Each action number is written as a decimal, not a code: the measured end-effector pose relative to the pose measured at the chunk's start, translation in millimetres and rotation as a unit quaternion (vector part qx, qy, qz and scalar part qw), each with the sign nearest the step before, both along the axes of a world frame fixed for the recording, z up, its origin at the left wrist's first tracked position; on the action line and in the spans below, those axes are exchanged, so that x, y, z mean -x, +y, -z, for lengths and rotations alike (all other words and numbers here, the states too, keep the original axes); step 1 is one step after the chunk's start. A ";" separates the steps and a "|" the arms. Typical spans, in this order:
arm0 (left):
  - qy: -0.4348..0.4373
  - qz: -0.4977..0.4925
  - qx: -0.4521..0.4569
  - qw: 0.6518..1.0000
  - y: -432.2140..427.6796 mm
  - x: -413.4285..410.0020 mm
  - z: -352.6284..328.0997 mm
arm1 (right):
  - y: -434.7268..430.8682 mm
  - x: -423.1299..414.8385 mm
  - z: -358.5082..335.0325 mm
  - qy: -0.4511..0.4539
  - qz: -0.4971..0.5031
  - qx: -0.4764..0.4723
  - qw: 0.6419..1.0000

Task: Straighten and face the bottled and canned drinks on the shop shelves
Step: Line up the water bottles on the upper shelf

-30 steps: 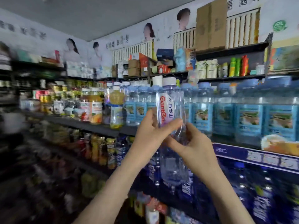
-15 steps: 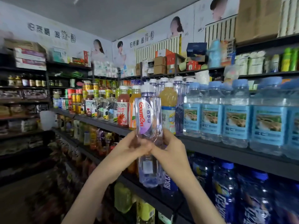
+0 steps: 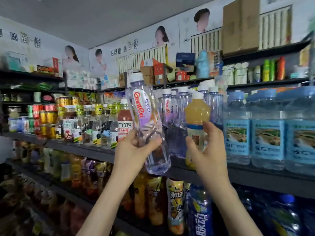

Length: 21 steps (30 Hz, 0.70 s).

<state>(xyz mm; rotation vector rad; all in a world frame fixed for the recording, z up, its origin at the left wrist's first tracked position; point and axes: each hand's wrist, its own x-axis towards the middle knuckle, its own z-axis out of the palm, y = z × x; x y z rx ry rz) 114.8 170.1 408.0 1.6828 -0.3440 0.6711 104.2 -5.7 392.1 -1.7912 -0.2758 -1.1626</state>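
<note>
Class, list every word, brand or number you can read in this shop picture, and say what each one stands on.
"Ganten": tilted water bottle gripped by the left hand.
"Ganten": shelved water bottle behind it.
"100%": red juice bottle.
"脉动": blue bottle on the lower shelf.
Too blurred to read: the orange juice bottle that the right hand grips, the blue water labels, the wall signs.

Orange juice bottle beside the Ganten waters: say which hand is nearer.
Right. The right hand is on the orange juice bottle, fingers round its label; the left hand is off to its left, holding the tilted Ganten water bottle.
</note>
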 end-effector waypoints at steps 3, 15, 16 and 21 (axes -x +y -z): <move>-0.006 0.019 -0.004 1.000 6.8 -27.1 -6.1 | 2.3 -22.5 8.6 0.042 0.089 0.013 0.995; -0.029 -0.032 -0.155 0.987 -21.4 -74.8 1.7 | 7.1 -28.9 5.0 0.112 0.217 0.022 0.969; -0.033 -0.039 -0.165 0.985 -23.1 -77.4 2.0 | 7.0 -26.6 5.1 0.111 0.217 0.021 0.970; -0.045 -0.066 -0.223 0.972 -30.2 -74.0 6.6 | 5.6 -21.3 4.1 0.115 0.208 0.024 0.971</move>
